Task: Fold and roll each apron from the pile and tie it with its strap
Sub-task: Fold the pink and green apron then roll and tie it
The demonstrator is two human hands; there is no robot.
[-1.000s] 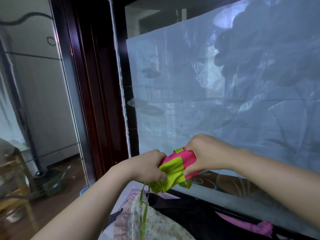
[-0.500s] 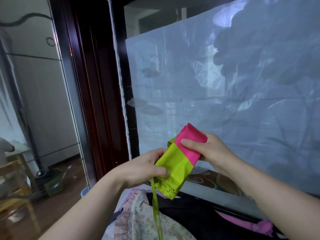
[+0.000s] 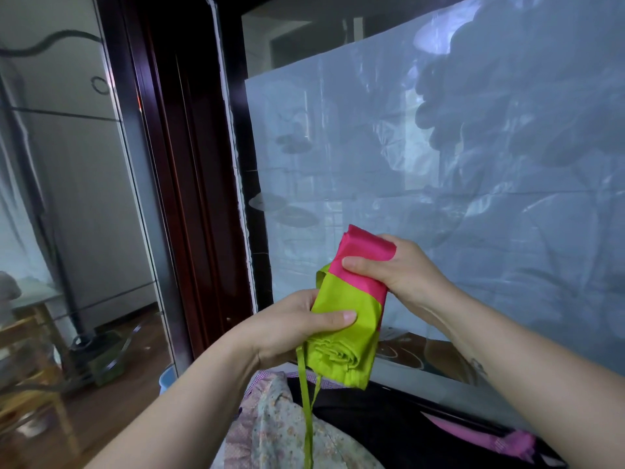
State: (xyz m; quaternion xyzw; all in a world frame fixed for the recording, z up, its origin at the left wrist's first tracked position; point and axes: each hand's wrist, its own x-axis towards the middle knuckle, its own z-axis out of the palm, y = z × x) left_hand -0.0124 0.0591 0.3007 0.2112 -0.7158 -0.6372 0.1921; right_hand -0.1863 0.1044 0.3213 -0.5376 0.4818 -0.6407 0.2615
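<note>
Cool daylight filters through the plastic sheet (image 3: 439,198) ahead of me, pale and hazy (dark blotchy shadows show through it). The room (image 3: 67,198) at my left is dim. The door frame (image 3: 189,164) bows with wide-angle distortion; the apron (image 3: 355,296) looks sharp and vivid.

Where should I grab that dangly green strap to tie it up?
Probably pinch the strap high up, just under the roll, coming in from the left. It hangs loose and straight there, and the left hand gripping the roll is right beside it.
</note>
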